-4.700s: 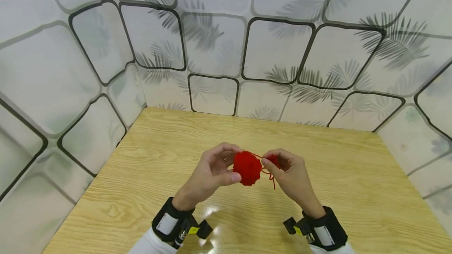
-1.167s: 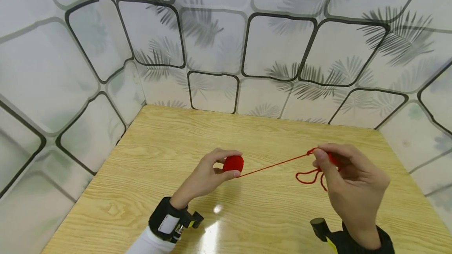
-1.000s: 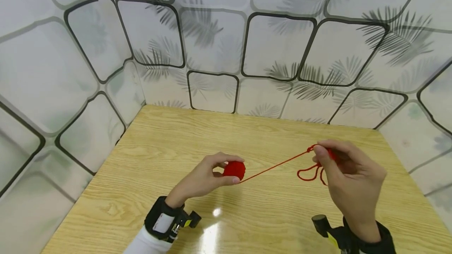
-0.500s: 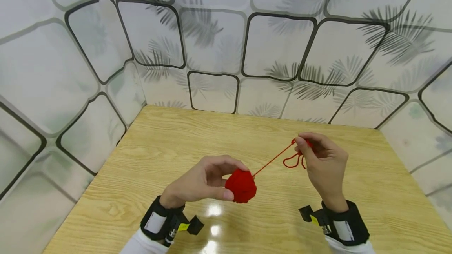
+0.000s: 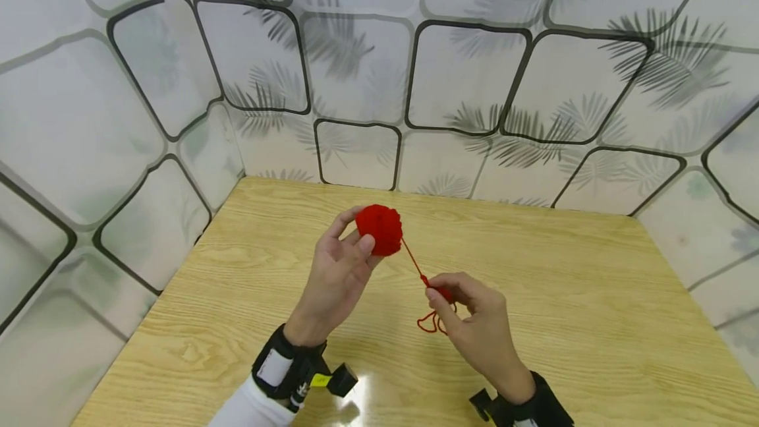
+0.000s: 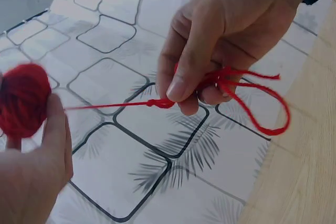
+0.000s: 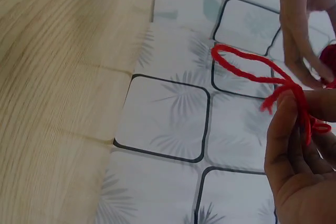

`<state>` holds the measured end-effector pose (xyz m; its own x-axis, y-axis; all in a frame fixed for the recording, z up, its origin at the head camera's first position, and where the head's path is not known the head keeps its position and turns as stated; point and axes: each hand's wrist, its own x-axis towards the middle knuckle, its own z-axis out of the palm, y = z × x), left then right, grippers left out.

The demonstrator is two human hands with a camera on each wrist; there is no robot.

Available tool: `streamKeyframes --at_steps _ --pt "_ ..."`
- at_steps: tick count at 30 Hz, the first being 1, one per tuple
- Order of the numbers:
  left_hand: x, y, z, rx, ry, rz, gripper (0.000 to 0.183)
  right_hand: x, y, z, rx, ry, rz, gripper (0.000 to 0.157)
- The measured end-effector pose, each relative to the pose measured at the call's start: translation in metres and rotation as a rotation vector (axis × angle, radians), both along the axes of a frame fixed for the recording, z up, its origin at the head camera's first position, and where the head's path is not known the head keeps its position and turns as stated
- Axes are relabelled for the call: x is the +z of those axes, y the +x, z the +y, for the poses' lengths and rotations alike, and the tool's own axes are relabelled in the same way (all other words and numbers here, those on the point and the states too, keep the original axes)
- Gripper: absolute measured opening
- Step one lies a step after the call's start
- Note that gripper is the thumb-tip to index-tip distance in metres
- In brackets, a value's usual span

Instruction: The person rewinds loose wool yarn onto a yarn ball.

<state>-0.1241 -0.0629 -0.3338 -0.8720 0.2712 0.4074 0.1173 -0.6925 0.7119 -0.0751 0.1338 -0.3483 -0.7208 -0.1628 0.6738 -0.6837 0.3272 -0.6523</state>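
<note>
A ball of red yarn is held up over the table between the thumb and fingers of my left hand. From the ball a strand runs taut to my right hand, which sits lower and to the right. There the thumb and fingers pinch a small tied bundle of red yarn, partly hidden by them. A small knot shows on the strand close to the fingertips. A loop and short loose ends hang out of the bundle.
A light wood-grain table lies under both hands. Pale panels with dark outlines and leaf prints stand behind it and at its sides. Black straps with small cameras are on both wrists.
The left hand has lifted the yarn ball up and away from me. The right hand has come left and closer to me, still pinching the bundle. The strand now slants downward to the right.
</note>
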Motion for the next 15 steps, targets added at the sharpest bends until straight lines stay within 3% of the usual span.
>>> streamKeyframes --at_steps 4,8,11,15 --pt "-0.002 -0.004 0.007 0.154 -0.003 -0.058 0.047 -0.001 0.01 -0.008 0.008 0.057 0.041 0.025" --pt "-0.008 -0.008 0.012 0.301 -0.086 -0.031 0.048 0.003 0.017 -0.011 -0.002 0.078 0.115 0.029" --pt "-0.014 -0.01 0.015 0.427 -0.251 0.068 0.048 0.016 0.023 -0.011 -0.013 0.078 0.161 0.031" --pt "-0.01 -0.003 0.014 0.537 -0.509 0.18 0.046 0.038 0.028 -0.007 -0.024 0.057 0.218 0.03"
